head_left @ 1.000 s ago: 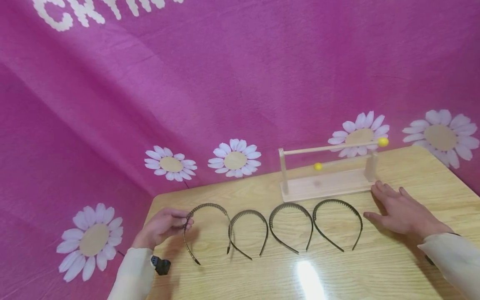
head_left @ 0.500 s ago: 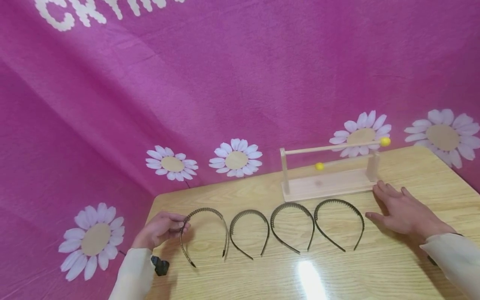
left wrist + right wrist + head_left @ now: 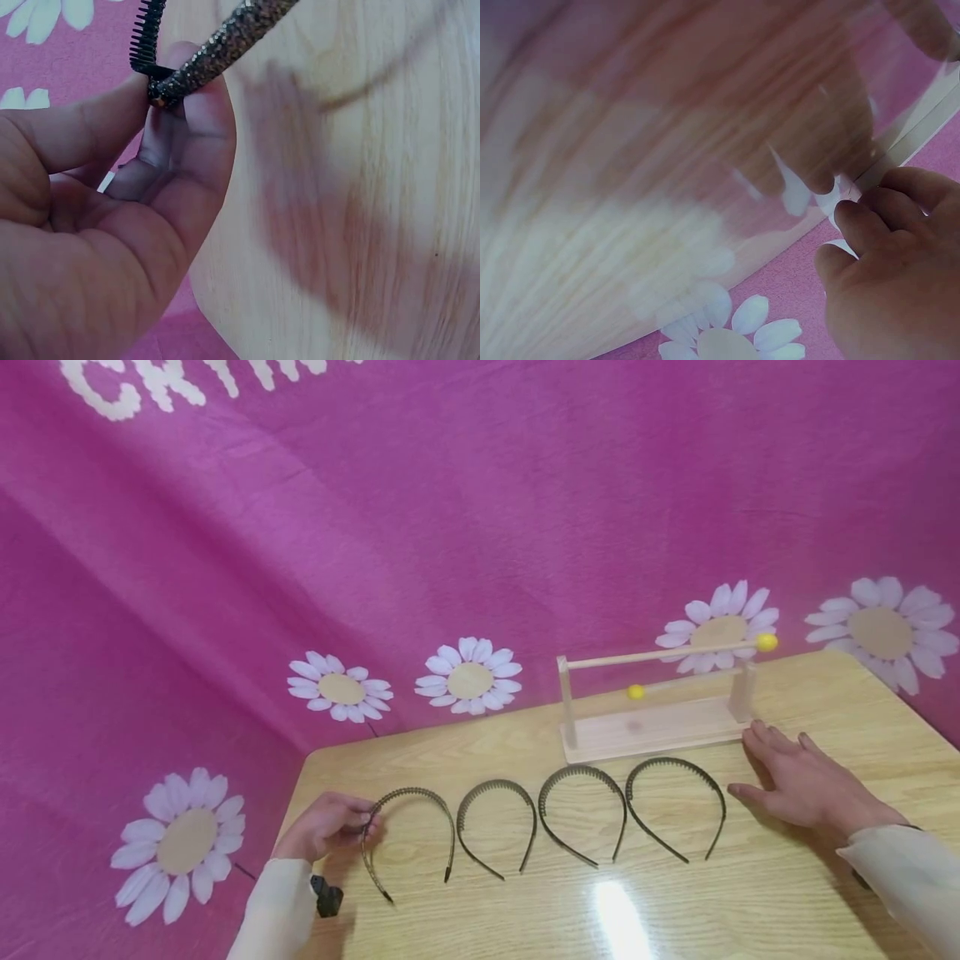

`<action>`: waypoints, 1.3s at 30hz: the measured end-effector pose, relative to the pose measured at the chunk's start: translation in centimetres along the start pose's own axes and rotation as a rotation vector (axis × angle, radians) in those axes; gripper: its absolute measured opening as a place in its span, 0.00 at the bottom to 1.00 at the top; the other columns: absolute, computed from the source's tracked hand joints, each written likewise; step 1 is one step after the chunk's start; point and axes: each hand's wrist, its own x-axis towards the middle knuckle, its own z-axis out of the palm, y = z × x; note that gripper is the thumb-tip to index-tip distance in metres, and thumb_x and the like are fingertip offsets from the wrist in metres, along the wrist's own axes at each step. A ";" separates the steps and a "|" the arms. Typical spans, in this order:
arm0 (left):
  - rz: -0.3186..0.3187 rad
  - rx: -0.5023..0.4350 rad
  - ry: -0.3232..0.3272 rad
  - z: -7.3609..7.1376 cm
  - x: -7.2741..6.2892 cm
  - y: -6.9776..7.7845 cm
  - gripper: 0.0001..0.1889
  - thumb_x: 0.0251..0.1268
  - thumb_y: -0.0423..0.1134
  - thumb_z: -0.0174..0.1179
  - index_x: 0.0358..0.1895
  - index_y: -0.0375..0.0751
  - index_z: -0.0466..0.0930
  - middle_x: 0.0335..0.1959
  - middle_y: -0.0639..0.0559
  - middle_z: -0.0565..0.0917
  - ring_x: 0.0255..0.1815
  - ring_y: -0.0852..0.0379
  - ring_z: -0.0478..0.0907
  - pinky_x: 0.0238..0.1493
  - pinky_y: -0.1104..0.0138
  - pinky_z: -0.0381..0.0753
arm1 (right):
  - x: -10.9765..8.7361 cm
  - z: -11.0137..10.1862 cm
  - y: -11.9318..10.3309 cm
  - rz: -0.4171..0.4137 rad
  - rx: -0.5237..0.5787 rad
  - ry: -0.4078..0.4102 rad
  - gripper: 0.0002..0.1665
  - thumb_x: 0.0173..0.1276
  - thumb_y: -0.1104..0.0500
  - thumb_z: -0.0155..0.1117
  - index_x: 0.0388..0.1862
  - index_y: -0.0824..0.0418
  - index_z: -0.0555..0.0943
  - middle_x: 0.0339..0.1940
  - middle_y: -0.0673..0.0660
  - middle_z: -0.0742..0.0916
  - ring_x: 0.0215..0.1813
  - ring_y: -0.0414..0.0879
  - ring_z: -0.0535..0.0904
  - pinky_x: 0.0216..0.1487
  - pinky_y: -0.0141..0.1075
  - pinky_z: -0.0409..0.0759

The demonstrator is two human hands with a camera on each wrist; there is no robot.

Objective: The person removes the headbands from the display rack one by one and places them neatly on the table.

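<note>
My left hand (image 3: 322, 828) pinches a dark, glittery toothed headband (image 3: 415, 792) by its left side, its arch pointing away from me. In the left wrist view, thumb and fingers hold the sparkling band (image 3: 232, 45), and its black comb teeth show. Three more black toothed headbands stretch rightward in a row: one (image 3: 498, 783), a second (image 3: 582, 770) and a third (image 3: 678, 762). My right hand (image 3: 806, 787) lies palm down on the table with fingers extended. Its fingertips are at the right front corner of a wooden stand (image 3: 652, 732); whether they touch it I cannot tell.
The stand carries two horizontal rods with yellow ball tips (image 3: 766, 643), behind the headbands. A light wood table (image 3: 480, 918) bears everything and reflects a bright glare. Behind it hangs a pink cloth (image 3: 480, 510) printed with daisies.
My left hand has lowered the glittery headband toward me and slightly left, so it no longer overlaps the neighbouring one. My right hand and the other headbands stay in place.
</note>
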 end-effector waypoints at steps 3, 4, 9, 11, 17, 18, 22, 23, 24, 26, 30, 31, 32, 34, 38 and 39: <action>-0.015 -0.013 -0.003 0.2 0.2 -0.1 0.17 0.71 0.17 0.48 0.59 0.09 0.67 0.36 0.35 0.87 0.34 0.52 0.86 0.43 0.61 0.88 | -0.1 0.0 0.2 0.003 -0.002 -0.004 0.55 0.71 0.37 0.62 0.75 0.78 0.56 0.75 0.80 0.58 0.74 0.75 0.54 0.75 0.67 0.42; -0.018 -0.015 -0.007 0.3 0.3 -0.2 0.17 0.71 0.17 0.48 0.59 0.09 0.68 0.35 0.35 0.87 0.34 0.52 0.85 0.43 0.61 0.88 | 0.0 0.0 0.3 0.005 0.001 -0.005 0.55 0.71 0.37 0.62 0.75 0.78 0.56 0.75 0.80 0.57 0.74 0.75 0.54 0.75 0.67 0.41; -0.028 0.000 0.012 0.4 0.3 -0.3 0.16 0.71 0.18 0.46 0.58 0.10 0.70 0.34 0.35 0.86 0.32 0.51 0.84 0.39 0.61 0.87 | 0.1 0.2 0.4 -0.003 0.001 0.002 0.55 0.71 0.36 0.61 0.75 0.78 0.56 0.75 0.80 0.58 0.74 0.75 0.54 0.74 0.68 0.42; -0.028 0.020 0.035 0.4 0.3 -0.3 0.16 0.71 0.18 0.46 0.57 0.11 0.72 0.34 0.35 0.86 0.32 0.51 0.83 0.38 0.61 0.87 | 0.1 0.4 0.4 -0.004 0.001 0.004 0.55 0.71 0.37 0.61 0.75 0.78 0.56 0.75 0.80 0.58 0.74 0.75 0.54 0.74 0.68 0.42; -0.027 0.052 0.096 0.6 0.5 -0.7 0.14 0.69 0.17 0.47 0.53 0.12 0.75 0.33 0.35 0.86 0.30 0.52 0.83 0.36 0.63 0.87 | 0.1 0.4 0.2 0.000 0.008 0.008 0.55 0.71 0.36 0.60 0.75 0.78 0.56 0.75 0.80 0.58 0.74 0.74 0.54 0.75 0.67 0.41; -0.025 0.049 0.099 0.7 0.5 -0.8 0.14 0.69 0.17 0.47 0.53 0.11 0.74 0.33 0.35 0.86 0.30 0.52 0.83 0.36 0.63 0.87 | 0.0 0.3 0.2 0.002 0.010 0.009 0.56 0.71 0.36 0.61 0.76 0.77 0.56 0.75 0.80 0.58 0.74 0.74 0.54 0.75 0.66 0.41; -0.013 0.021 0.104 0.9 0.5 -1.2 0.13 0.70 0.17 0.47 0.52 0.09 0.74 0.32 0.35 0.85 0.29 0.53 0.82 0.35 0.64 0.85 | -0.1 0.2 0.1 -0.003 0.011 0.013 0.55 0.72 0.36 0.60 0.76 0.77 0.55 0.75 0.80 0.58 0.74 0.75 0.55 0.75 0.66 0.40; -0.009 0.024 0.111 1.0 0.5 -1.2 0.13 0.70 0.17 0.47 0.52 0.09 0.74 0.32 0.36 0.85 0.29 0.53 0.82 0.34 0.64 0.85 | -0.1 0.2 0.2 -0.004 0.009 0.013 0.55 0.72 0.36 0.60 0.76 0.77 0.55 0.74 0.80 0.58 0.74 0.75 0.55 0.75 0.66 0.41; -0.009 0.029 0.124 1.1 0.5 -1.4 0.13 0.70 0.17 0.47 0.52 0.10 0.74 0.32 0.36 0.84 0.28 0.53 0.81 0.33 0.65 0.85 | -0.1 0.2 0.1 -0.004 0.008 0.013 0.55 0.72 0.36 0.60 0.76 0.77 0.55 0.74 0.80 0.58 0.74 0.75 0.55 0.75 0.66 0.40; -0.010 0.042 0.150 1.3 0.5 -1.5 0.12 0.69 0.16 0.46 0.50 0.10 0.75 0.31 0.36 0.84 0.27 0.54 0.81 0.32 0.65 0.84 | -0.1 0.2 0.2 -0.008 0.006 0.014 0.55 0.72 0.37 0.61 0.76 0.78 0.55 0.74 0.80 0.59 0.74 0.75 0.55 0.75 0.66 0.40; -0.010 0.063 0.196 1.6 0.7 -1.8 0.12 0.68 0.16 0.47 0.48 0.12 0.77 0.30 0.36 0.84 0.26 0.53 0.80 0.30 0.65 0.84 | -0.1 0.3 0.2 -0.005 0.013 0.017 0.55 0.71 0.37 0.61 0.76 0.77 0.55 0.74 0.81 0.59 0.74 0.75 0.55 0.76 0.65 0.40; -0.009 0.073 0.205 1.7 0.7 -1.8 0.12 0.68 0.16 0.47 0.49 0.12 0.77 0.31 0.36 0.84 0.26 0.53 0.80 0.30 0.64 0.83 | -0.1 0.3 0.2 -0.006 0.012 0.020 0.55 0.71 0.37 0.61 0.76 0.77 0.55 0.74 0.81 0.59 0.74 0.75 0.55 0.75 0.66 0.40; -0.009 0.086 0.216 1.7 0.7 -1.7 0.12 0.68 0.16 0.47 0.49 0.12 0.77 0.31 0.36 0.84 0.26 0.53 0.80 0.30 0.64 0.83 | -0.1 0.3 0.2 -0.007 0.011 0.019 0.55 0.71 0.36 0.61 0.76 0.77 0.55 0.74 0.81 0.58 0.74 0.75 0.55 0.75 0.66 0.40; -0.006 0.120 0.249 1.8 0.7 -1.7 0.12 0.67 0.16 0.48 0.48 0.13 0.78 0.31 0.37 0.84 0.26 0.53 0.80 0.30 0.64 0.84 | -0.1 0.3 0.3 -0.007 0.013 0.021 0.56 0.71 0.36 0.61 0.76 0.77 0.55 0.74 0.81 0.58 0.74 0.75 0.54 0.75 0.66 0.40; -0.011 0.198 0.293 1.9 0.5 -1.6 0.11 0.66 0.18 0.51 0.47 0.15 0.80 0.34 0.35 0.85 0.30 0.52 0.82 0.34 0.61 0.86 | 0.0 0.3 0.3 -0.012 0.007 0.018 0.55 0.72 0.36 0.60 0.76 0.77 0.54 0.74 0.81 0.58 0.74 0.75 0.54 0.76 0.65 0.38; -0.011 0.212 0.298 1.9 0.4 -1.6 0.11 0.66 0.18 0.53 0.47 0.16 0.81 0.36 0.35 0.85 0.31 0.51 0.82 0.35 0.60 0.86 | 0.0 0.3 0.3 -0.013 0.007 0.017 0.56 0.72 0.36 0.60 0.76 0.77 0.54 0.74 0.81 0.58 0.74 0.75 0.54 0.76 0.65 0.37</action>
